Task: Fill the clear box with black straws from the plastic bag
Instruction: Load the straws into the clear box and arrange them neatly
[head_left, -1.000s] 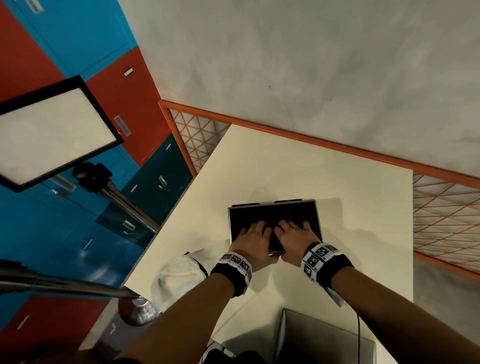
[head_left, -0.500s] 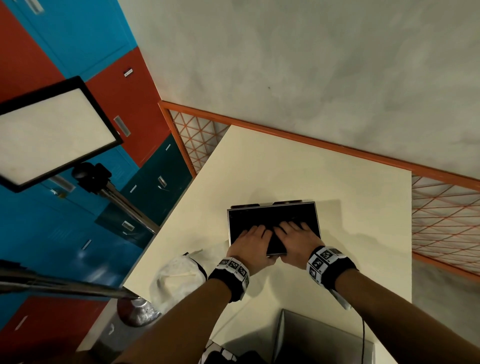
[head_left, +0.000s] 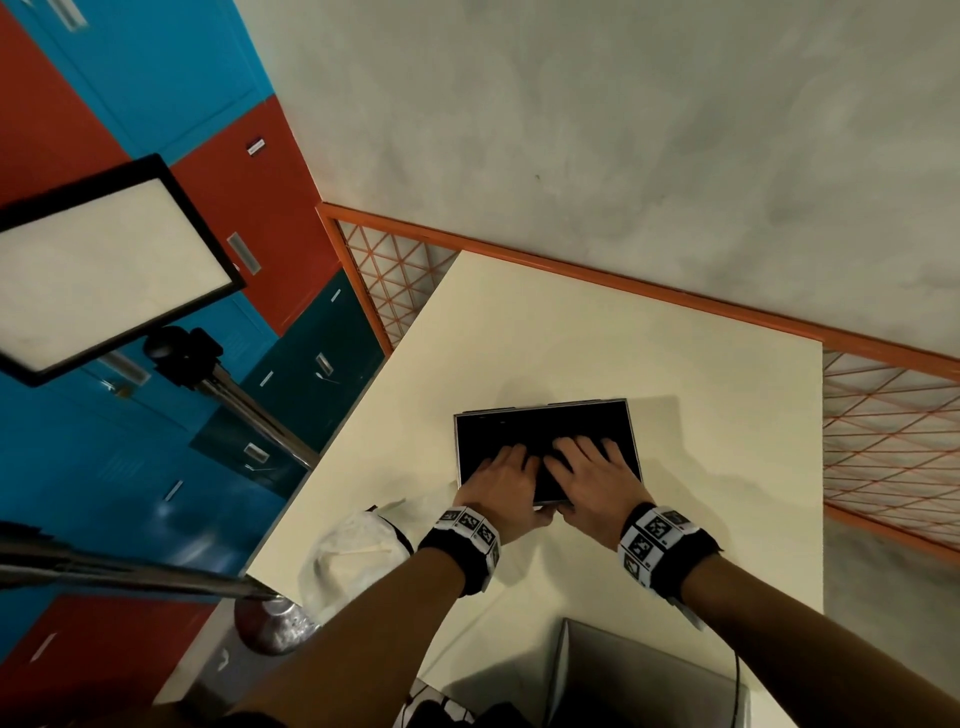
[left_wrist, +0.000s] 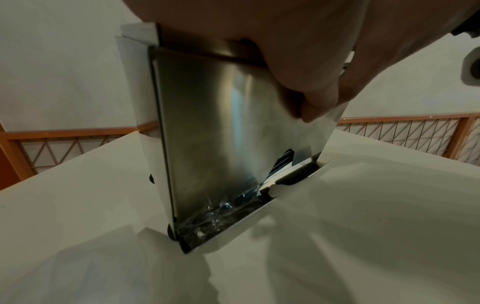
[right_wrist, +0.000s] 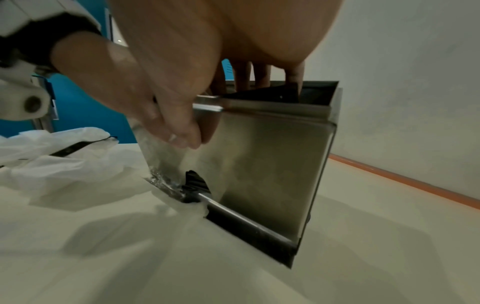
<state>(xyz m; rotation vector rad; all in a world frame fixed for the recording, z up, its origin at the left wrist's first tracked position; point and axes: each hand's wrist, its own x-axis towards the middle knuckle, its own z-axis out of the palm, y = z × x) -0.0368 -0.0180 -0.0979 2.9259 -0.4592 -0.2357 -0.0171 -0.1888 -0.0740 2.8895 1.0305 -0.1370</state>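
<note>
Black straws (head_left: 540, 436) already pack the clear box (head_left: 631, 415), which stands upright on the cream worktop (head_left: 571, 332) right in front of me; from above its open top reads as one dark mass, so I judge the filling close to done, though I cannot tell how tightly they sit. My left hand (head_left: 501, 486) and my right hand (head_left: 592, 478) lie side by side over the near half of the opening, fingers fairly straight and laid flat on the straws, while both thumbs hook down over the near wall, so I am pressing and steadying rather than gripping any straw. In the wrist views some crinkled clear film (left_wrist: 215, 214) sits at the foot of the box, and a few straw ends (right_wrist: 197, 181) show at the slot along its base. The plastic bag (head_left: 358, 551) lies slack on the worktop to my left, near the box but apart from it; whether straws remain inside I cannot tell. What seems left is levelling the load and checking the bag.
</note>
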